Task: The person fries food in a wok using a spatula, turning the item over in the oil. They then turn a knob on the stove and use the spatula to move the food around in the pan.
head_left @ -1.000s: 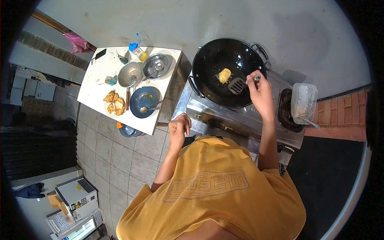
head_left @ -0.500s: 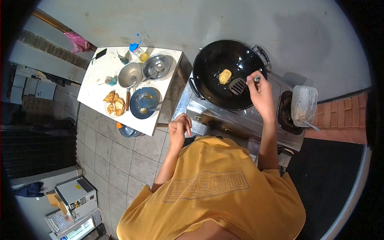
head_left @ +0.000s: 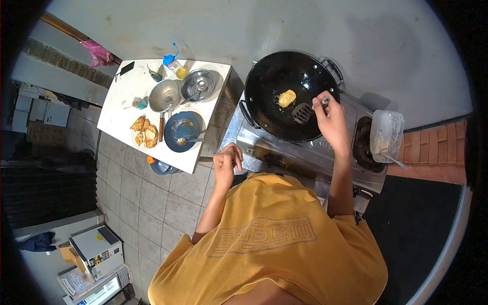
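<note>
My right hand (head_left: 331, 120) is closed round the handle of a slotted spatula (head_left: 302, 113), held over the black wok (head_left: 269, 76). The spatula's dark blade is low inside the wok, just right of a golden piece of frying food (head_left: 287, 98). Small bubbles or crumbs lie at the food's left edge. My left hand (head_left: 227, 158) hangs in front of my body near the stove's left edge, its fingers curled in with nothing visible in them.
Left on a white table (head_left: 114, 114) are fried pieces (head_left: 147, 134), a blue plate (head_left: 178, 124) with a spoon, a metal pan (head_left: 163, 94), a steel bowl (head_left: 190, 79) and an oil bottle (head_left: 175, 66). A plastic tub (head_left: 386, 129) sits right of the stove (head_left: 305, 157).
The spatula blade has tilted and shifted slightly beside the food. The food seems to have moved a little to the right. My left hand stays almost still.
</note>
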